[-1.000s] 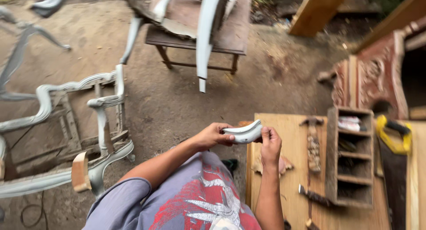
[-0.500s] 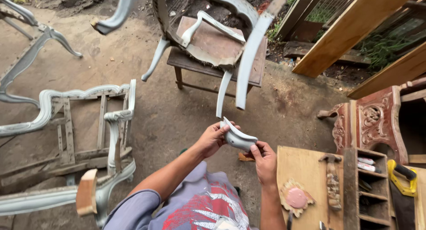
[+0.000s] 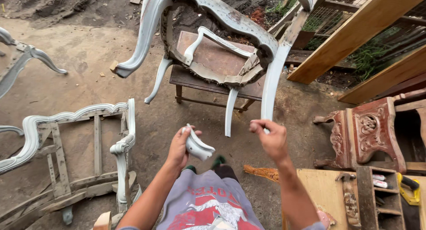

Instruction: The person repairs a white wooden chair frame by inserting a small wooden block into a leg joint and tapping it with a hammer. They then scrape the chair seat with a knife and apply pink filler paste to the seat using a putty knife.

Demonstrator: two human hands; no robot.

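Left hand [image 3: 179, 148]: clamped around curved grey chair piece [image 3: 197, 145]. Right hand [image 3: 271, 139]: fingers pinched on leg of upturned grey chair frame [image 3: 270, 86].

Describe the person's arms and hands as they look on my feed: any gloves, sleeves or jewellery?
Both arms are bare from the hands up to the bottom edge of the view. The left hand and right hand wear no gloves, and no rings, watch or wristband show. No sleeve edge shows on either forearm. Between the arms is a grey shirt with a red and white print.

Pale grey-blue chair frame [image 3: 213, 17], matching curved piece [image 3: 198, 145], reddish-brown carved panel [image 3: 364, 132], yellow-handled saw [image 3: 408, 188]
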